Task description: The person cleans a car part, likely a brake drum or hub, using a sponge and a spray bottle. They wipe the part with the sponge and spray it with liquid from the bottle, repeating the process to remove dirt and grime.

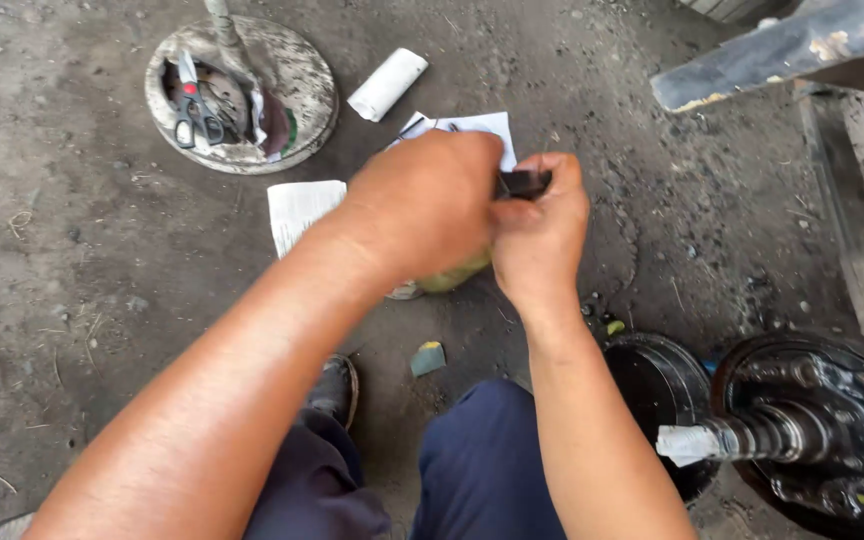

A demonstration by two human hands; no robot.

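A seated person's left hand and right hand meet above a stained concrete floor, each grip pinched tight on a small dark flat part held up between the fingertips, close under the eye for fine work. A yellow-green container peeks out below the hands. White paper sheets lie beneath, seemingly to keep things off the grime. Red-handled scissors rest on a round worn metal disc; a greasy black wheel hub sits at right, within reach.
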